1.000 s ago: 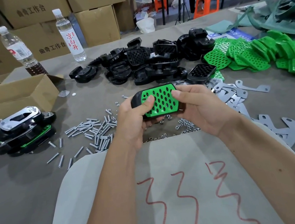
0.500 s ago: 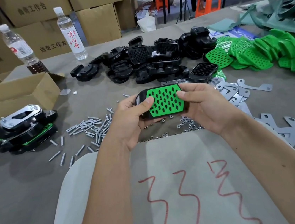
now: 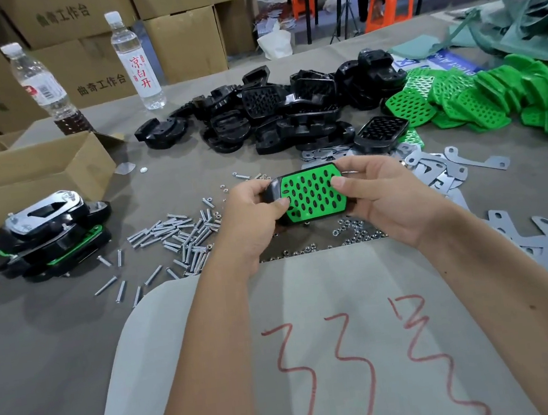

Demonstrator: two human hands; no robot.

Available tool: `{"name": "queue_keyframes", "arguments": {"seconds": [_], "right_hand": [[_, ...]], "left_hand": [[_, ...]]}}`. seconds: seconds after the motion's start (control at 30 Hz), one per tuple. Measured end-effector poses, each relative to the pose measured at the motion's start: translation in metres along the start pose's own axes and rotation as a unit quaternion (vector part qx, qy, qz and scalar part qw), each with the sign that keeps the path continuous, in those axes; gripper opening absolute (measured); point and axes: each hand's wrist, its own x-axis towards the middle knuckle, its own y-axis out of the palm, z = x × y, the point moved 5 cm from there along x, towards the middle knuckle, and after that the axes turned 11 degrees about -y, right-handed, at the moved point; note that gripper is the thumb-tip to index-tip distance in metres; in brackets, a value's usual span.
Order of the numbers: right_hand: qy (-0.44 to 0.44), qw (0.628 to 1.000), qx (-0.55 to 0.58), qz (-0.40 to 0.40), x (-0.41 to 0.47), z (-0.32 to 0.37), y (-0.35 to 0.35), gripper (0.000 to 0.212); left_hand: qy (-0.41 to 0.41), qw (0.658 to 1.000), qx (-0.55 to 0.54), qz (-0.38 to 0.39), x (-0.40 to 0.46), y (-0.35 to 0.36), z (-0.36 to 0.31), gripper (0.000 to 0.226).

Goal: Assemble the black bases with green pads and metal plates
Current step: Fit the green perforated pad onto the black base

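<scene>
Both hands hold one black base with a green perforated pad (image 3: 310, 193) on its top, a little above the table's middle. My left hand (image 3: 254, 215) grips its left end, thumb pressing the pad's lower left. My right hand (image 3: 372, 191) grips the right end, thumb on the pad's right side. A pile of loose black bases (image 3: 275, 117) lies behind, green pads (image 3: 480, 99) at the right, metal plates (image 3: 440, 171) right of my hands.
Screws (image 3: 179, 234) and nuts (image 3: 355, 232) are scattered under and left of my hands. Finished assemblies (image 3: 51, 231) are stacked at the left, by an open cardboard box (image 3: 37, 171). Two water bottles (image 3: 135, 58) stand behind. A grey sheet with red marks (image 3: 316, 340) lies near me.
The base with the pad has tilted slightly and stayed between my hands. My thumbs have shifted on the green pad, pressing it.
</scene>
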Motion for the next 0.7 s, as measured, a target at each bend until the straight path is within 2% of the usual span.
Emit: {"name": "queue_keyframes", "arguments": {"seconds": [0.17, 0.27, 0.37, 0.43, 0.53, 0.6, 0.7], "right_hand": [[-0.015, 0.999, 0.023, 0.02, 0.0, 0.003, -0.002, 0.036], [-0.037, 0.998, 0.051, 0.008, 0.001, 0.005, 0.0, 0.032], [-0.055, 0.995, 0.069, -0.049, 0.002, 0.005, 0.002, 0.028], [-0.072, 0.99, 0.075, -0.091, 0.001, 0.002, 0.009, 0.027], [-0.093, 0.986, 0.074, -0.117, 0.0, -0.001, 0.03, 0.026], [-0.095, 0.988, 0.039, -0.111, 0.002, -0.002, 0.046, 0.022], [-0.102, 0.975, -0.177, -0.088, 0.007, -0.002, 0.067, 0.014]], "left_hand": [[-0.002, 0.999, -0.038, 0.028, -0.004, 0.0, -0.004, 0.018], [0.005, 0.996, -0.085, 0.024, -0.003, 0.003, -0.006, 0.015], [0.009, 0.989, -0.148, -0.005, -0.003, 0.012, -0.006, 0.007], [0.01, 0.981, -0.192, -0.026, -0.003, 0.015, -0.006, 0.008], [0.021, 0.972, -0.232, -0.038, -0.004, 0.016, -0.006, 0.002], [0.016, 0.963, -0.258, -0.074, -0.003, 0.004, -0.006, 0.004], [0.007, 0.93, -0.327, -0.164, -0.004, -0.034, -0.006, 0.008]]}}
